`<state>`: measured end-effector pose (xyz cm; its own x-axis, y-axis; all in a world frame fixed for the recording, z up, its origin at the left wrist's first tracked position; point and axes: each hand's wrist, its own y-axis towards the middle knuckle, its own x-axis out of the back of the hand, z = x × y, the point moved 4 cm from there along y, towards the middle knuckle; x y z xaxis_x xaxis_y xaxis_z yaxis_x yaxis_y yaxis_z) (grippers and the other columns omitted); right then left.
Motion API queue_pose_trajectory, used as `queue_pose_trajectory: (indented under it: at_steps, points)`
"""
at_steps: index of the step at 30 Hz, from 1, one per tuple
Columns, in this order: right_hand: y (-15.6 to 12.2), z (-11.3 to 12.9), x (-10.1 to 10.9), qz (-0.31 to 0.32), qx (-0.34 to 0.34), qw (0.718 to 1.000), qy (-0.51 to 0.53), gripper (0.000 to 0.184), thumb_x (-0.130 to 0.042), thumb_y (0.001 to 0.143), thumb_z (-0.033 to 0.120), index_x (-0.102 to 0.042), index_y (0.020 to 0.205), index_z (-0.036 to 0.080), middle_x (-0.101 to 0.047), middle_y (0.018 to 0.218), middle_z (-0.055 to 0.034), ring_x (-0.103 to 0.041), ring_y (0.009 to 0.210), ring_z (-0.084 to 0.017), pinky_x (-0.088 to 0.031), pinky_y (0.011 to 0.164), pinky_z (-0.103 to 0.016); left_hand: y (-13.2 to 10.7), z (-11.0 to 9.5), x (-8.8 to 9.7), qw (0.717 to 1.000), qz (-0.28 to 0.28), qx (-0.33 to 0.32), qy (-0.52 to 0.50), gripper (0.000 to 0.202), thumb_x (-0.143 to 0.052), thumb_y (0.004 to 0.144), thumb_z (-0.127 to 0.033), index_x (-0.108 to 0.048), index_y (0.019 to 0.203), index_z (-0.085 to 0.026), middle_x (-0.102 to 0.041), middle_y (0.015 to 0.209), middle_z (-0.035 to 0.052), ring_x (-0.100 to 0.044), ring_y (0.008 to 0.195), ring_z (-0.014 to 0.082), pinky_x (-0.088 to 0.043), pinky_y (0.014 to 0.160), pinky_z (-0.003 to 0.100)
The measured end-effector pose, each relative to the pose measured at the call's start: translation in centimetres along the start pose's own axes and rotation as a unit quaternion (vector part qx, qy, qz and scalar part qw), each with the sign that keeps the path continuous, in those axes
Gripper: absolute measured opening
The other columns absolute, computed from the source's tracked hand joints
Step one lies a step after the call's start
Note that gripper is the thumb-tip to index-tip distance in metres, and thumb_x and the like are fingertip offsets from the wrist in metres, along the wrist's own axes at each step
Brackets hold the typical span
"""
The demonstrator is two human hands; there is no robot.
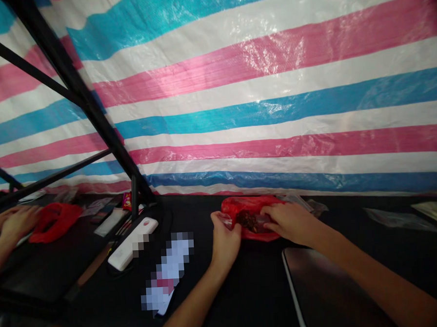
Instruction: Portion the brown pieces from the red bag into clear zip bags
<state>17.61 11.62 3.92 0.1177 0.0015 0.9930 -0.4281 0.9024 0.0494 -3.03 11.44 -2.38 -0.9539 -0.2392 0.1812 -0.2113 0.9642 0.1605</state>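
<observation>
A red plastic bag (254,236) lies on the black table, its mouth spread towards me. Small dark brown pieces (248,221) show inside it. At the bag's left edge, my left hand (225,236) is closed, with thumb and fingers pinching a bit of clear plastic (227,221). My right hand (289,221) reaches over the bag's right side with its fingers curled together at the opening. Something see-through lies by those fingertips, but I cannot make out what they grip.
A dark tablet-like slab (320,280) lies below my right forearm. To the left are a pixelated phone (169,273), a white power strip (133,243) and a black metal frame (102,123). Beyond it, another person's hands (18,223) are beside a second red bag (55,223). Clear bags (400,219) lie right.
</observation>
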Motion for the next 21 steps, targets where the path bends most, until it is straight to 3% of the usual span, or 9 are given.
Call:
queue_pose_trajectory:
  at_steps: [2,9,15,21]
  points:
    - [-0.1,0.4,0.2,-0.005,0.015,1.0,0.025,0.014,-0.063,0.094,0.03,-0.07,0.104,0.023,-0.076,0.113,-0.0091,-0.074,0.097,-0.028,-0.051,0.079,-0.034,0.0,-0.1,-0.2,1.0,0.027,-0.013,-0.008,0.04,-0.065,0.073,-0.004,-0.045,0.101,-0.024,-0.056,0.084,-0.0036,-0.059,0.075,0.016,-0.046,0.073,0.028]
    - [-0.2,1.4,0.2,0.004,0.029,0.994,0.107,0.012,-0.064,0.088,0.022,-0.064,0.1,0.021,-0.075,0.105,-0.0079,-0.072,0.096,-0.026,-0.047,0.074,-0.03,-0.1,-1.8,-0.3,0.993,0.023,-0.044,-0.11,0.032,-0.062,0.072,-0.004,-0.045,0.092,-0.023,-0.049,0.076,-0.0072,-0.051,0.065,0.0105,-0.039,0.062,0.02]
    - [-0.1,1.1,-0.1,-0.008,0.048,0.992,0.114,0.031,-0.059,0.089,0.019,-0.069,0.118,0.025,-0.071,0.125,-0.0075,-0.07,0.108,-0.026,-0.05,0.087,-0.033,-0.5,-2.0,-0.6,0.989,0.029,-0.047,-0.139,0.029,-0.063,0.077,-0.006,-0.046,0.094,-0.023,-0.049,0.08,-0.0063,-0.05,0.067,0.01,-0.042,0.065,0.02]
    - [-0.1,1.0,-0.6,-0.002,0.043,0.994,0.105,0.032,-0.059,0.09,0.019,-0.071,0.118,0.025,-0.067,0.125,-0.0079,-0.071,0.102,-0.024,-0.051,0.087,-0.032,-0.6,-1.3,-1.0,0.989,0.073,-0.009,-0.126,0.041,-0.061,0.078,-0.006,-0.042,0.109,-0.025,-0.06,0.091,-0.0031,-0.061,0.077,0.013,-0.048,0.076,0.025]
